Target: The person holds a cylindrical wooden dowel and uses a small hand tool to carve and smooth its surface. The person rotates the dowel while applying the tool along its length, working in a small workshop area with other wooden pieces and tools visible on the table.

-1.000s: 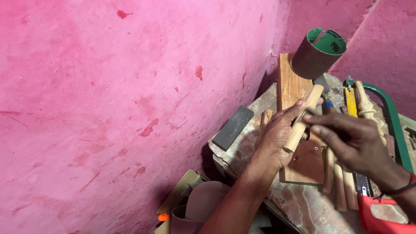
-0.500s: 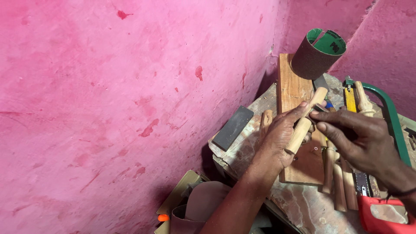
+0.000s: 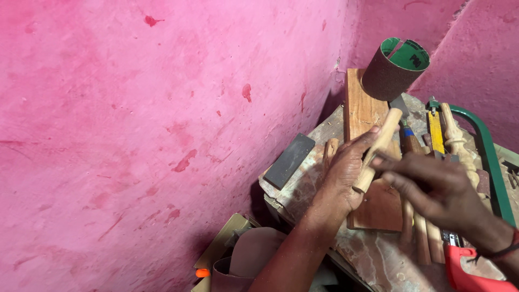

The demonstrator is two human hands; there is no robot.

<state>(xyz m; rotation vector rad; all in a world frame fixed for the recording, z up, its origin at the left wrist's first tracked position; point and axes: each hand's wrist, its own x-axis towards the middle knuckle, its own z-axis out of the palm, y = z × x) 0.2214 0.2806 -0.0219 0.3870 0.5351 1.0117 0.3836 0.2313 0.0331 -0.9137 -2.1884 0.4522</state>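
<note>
My left hand grips the wooden dowel; right hand pinches something small against it, can't tell what. Dowel looks smooth, rubbing seemingly midway.

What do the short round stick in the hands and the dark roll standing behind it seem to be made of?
The stick looks like pale, bare wood: smooth, matt, unvarnished. The roll looks like sandpaper: a gritty brown outside and a green paper-like inside, though the backing could be cloth.
</note>
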